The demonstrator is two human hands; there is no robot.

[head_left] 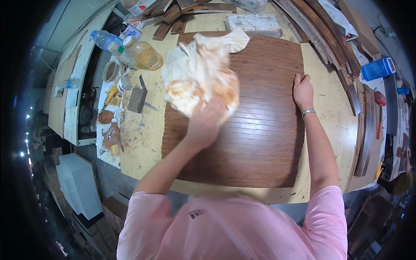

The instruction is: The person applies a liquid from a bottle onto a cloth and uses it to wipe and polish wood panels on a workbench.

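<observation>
We have the brown board [264, 143] flat on the pale table [143, 147], its grooves running side to side and a soft shine across its middle. We judge it stiff and fairly heavy for its breadth, perhaps slick on that glossy face, so its side edges look like the best place to take hold. The surface may mark easily, and we would keep hard tools off it.

Over its upper left part lies the cloth [197, 60], cream with orange-brown stains, bunched and partly blurred. It should be light, limp and easy to gather; we would grasp it by a thick fold, since a loose corner would only trail.

Our left hand [206, 123] is on the cloth's lower part, but its fingertips are lost in blur and folds (we cannot tell whether they pinch the fabric or simply press it). Our right hand [304, 92] is at the board's right edge, fingers curled; whether they clasp that edge or just rest there, we cannot tell.

Farther out, we see bottles [145, 54] of yellowish liquid left of the cloth, a small dark block [137, 99] below them, and long wooden strips [323, 32] stacked at the upper right.
</observation>
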